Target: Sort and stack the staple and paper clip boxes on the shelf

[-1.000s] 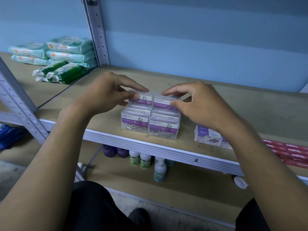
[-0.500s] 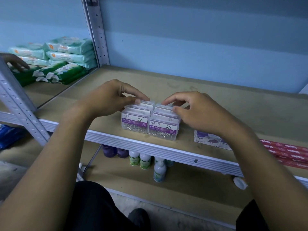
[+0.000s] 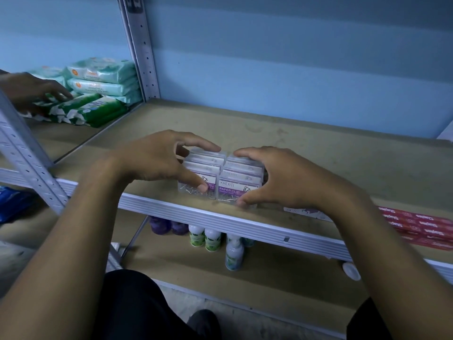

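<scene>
Several clear paper clip boxes (image 3: 241, 177) with purple labels stand in two close rows near the front edge of the wooden shelf (image 3: 318, 153). My left hand (image 3: 157, 158) wraps the left row, fingers over the back box and thumb on the front one. My right hand (image 3: 282, 180) clasps the right row the same way, thumb low on the front box. White-and-purple staple boxes (image 3: 306, 212) lie right of the rows, mostly hidden behind my right wrist. Red staple boxes (image 3: 421, 224) lie flat further right.
Another person's hand (image 3: 31, 90) touches green wipe packs (image 3: 93, 111) on the neighbouring shelf at left, beside stacked pale wipe packs (image 3: 103, 79). A metal upright (image 3: 139, 45) divides the shelves. Small bottles (image 3: 213, 239) stand on the lower shelf. Bare board stretches behind the boxes.
The two back boxes I held raised have come down into the rows. Both hands have shifted from pinching them to clasping each row front to back. The other person's hand came in at left.
</scene>
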{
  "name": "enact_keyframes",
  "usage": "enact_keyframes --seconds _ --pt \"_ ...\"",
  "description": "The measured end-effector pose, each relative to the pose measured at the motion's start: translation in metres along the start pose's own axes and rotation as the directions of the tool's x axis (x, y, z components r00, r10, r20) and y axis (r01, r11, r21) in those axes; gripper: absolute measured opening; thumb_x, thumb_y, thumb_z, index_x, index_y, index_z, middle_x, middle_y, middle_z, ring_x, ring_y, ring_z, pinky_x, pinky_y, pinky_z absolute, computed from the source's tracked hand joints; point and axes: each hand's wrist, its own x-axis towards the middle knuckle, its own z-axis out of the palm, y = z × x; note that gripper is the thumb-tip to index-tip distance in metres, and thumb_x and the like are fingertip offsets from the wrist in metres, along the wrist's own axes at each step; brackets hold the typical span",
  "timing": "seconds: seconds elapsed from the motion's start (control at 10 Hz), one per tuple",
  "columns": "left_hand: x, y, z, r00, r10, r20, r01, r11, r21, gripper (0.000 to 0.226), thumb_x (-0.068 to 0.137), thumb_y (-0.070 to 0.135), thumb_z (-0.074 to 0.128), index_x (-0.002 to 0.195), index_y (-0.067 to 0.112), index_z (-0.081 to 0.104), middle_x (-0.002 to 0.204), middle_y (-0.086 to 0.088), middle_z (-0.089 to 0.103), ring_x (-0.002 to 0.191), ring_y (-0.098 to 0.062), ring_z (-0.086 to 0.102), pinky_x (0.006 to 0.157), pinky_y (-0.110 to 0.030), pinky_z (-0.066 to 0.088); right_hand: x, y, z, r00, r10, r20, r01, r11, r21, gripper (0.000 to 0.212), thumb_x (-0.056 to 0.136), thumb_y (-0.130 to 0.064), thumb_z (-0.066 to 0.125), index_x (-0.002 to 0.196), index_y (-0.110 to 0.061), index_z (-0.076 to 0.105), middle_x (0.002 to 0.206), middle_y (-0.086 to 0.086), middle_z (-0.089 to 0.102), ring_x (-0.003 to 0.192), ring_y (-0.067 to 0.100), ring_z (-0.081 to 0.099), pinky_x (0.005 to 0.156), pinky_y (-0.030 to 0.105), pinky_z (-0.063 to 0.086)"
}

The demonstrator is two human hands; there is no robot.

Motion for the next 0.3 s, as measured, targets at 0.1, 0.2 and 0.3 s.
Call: enact_keyframes --seconds 0.1,0.2,0.3 --pt "-0.002 -0.002 0.004 0.999 0.021 0.026 -0.022 0.998 0.053 0.07 0.058 0.039 0.091 0.12 0.051 0.061 0.122 0.033 0.057 0.113 0.007 0.053 0.096 -0.017 0.044 -0.004 0.0 0.003 1.0 -0.007 0.014 0.007 1.0 -0.013 0.104 0.066 -0.057 0.087 0.153 -0.037 0.035 0.144 -0.008 0.051 0.121 0.01 0.05 0.1 0.029 0.045" --pt "-0.007 -0.003 -0.003 1.0 0.026 -0.012 -0.026 1.0 0.014 0.075 0.059 0.055 0.086 0.127 0.053 0.055 0.134 0.034 0.05 0.128 0.009 0.044 0.112 -0.031 0.036 -0.013 -0.001 -0.01 1.0 0.024 0.005 -0.024 0.999 0.036 0.106 0.069 -0.066 0.079 0.156 -0.046 0.023 0.16 -0.015 0.034 0.141 0.009 0.038 0.111 0.031 0.037" --pt "-0.026 0.001 0.005 0.943 0.061 -0.327 -0.114 0.983 -0.145 0.056 0.074 0.057 0.073 0.128 0.049 0.057 0.134 0.026 0.056 0.127 0.004 0.05 0.109 -0.035 0.042 -0.052 -0.006 -0.044 0.976 0.007 -0.217 0.017 0.994 0.11 0.071 0.082 -0.055 0.073 0.145 -0.05 0.043 0.142 -0.026 0.053 0.128 -0.004 0.051 0.109 0.03 0.045"
